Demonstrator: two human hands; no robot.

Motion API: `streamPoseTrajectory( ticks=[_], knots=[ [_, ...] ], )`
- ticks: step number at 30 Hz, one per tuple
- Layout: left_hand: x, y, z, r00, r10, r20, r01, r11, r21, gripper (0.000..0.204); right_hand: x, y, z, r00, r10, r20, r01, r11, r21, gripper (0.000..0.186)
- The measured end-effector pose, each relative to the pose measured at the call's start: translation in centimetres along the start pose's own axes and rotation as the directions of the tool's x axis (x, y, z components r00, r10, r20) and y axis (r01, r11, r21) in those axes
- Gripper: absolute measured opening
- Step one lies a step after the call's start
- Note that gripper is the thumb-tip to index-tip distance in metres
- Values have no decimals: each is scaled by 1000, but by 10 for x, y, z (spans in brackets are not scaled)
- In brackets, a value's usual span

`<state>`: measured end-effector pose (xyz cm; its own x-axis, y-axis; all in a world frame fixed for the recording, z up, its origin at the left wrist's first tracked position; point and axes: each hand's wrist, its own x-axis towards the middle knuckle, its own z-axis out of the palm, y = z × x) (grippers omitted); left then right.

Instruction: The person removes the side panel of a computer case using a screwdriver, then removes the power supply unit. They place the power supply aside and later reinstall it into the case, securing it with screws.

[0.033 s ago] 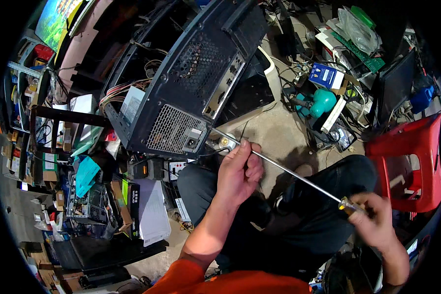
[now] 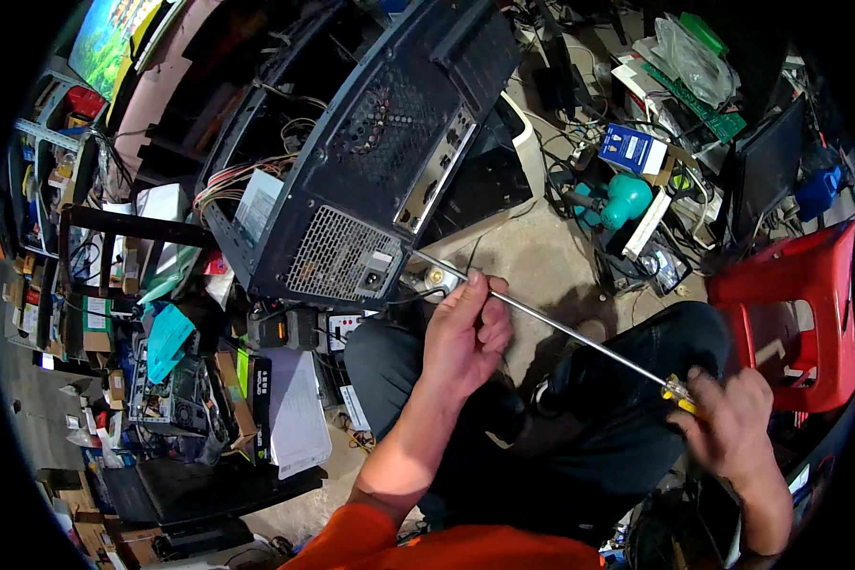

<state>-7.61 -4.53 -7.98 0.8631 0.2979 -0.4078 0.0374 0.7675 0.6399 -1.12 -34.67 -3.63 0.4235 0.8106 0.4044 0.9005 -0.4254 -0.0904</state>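
Observation:
A long screwdriver [image 2: 579, 337] with a yellow handle slants across the middle, its tip end at the lower corner of a black computer case [image 2: 351, 161]. The case shows its back, with a mesh-covered power supply [image 2: 342, 252] at the lower end. My left hand [image 2: 467, 332] is closed, pinching the steel shaft between thumb and fingers just short of the case. At the other end my right hand [image 2: 731, 427] has its fingers around the handle, somewhat blurred. Exactly where the tip meets the case is too small to make out.
A red plastic stool [image 2: 788, 313] stands at the right. Beyond it lie a teal power tool [image 2: 625, 199], a blue-and-white box [image 2: 632, 150] and tangled cables. Loose wires [image 2: 233, 180] hang from the case. Papers and computer parts crowd the left. A round metal piece [image 2: 439, 277] sits beneath the shaft.
My right hand's fingers have shifted around the handle, and more of its yellow part shows. The left hand and the computer case have hardly moved.

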Motion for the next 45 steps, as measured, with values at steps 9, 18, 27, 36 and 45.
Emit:
streamPoseTrajectory(
  ticks=[9,18,27,36,45],
  knots=[
    [2,5,0,999,-47,8,46,999,3,28,-17,-20,10,677,561,475,-665,191,722,35],
    [4,6,-4,997,-65,33,66,997,-38,29,-15,-7,3,413,257,874,-683,-547,484,31],
    [2,7,-4,998,-69,-8,69,997,-23,29,-10,-13,2,371,332,867,-717,-492,495,37],
    [4,9,-4,996,-77,41,80,994,-70,31,-23,-27,15,786,545,293,-562,428,708,33],
    [3,9,-6,997,-70,19,71,996,-55,32,-3,-20,7,957,282,67,-287,887,362,30]
  ],
)
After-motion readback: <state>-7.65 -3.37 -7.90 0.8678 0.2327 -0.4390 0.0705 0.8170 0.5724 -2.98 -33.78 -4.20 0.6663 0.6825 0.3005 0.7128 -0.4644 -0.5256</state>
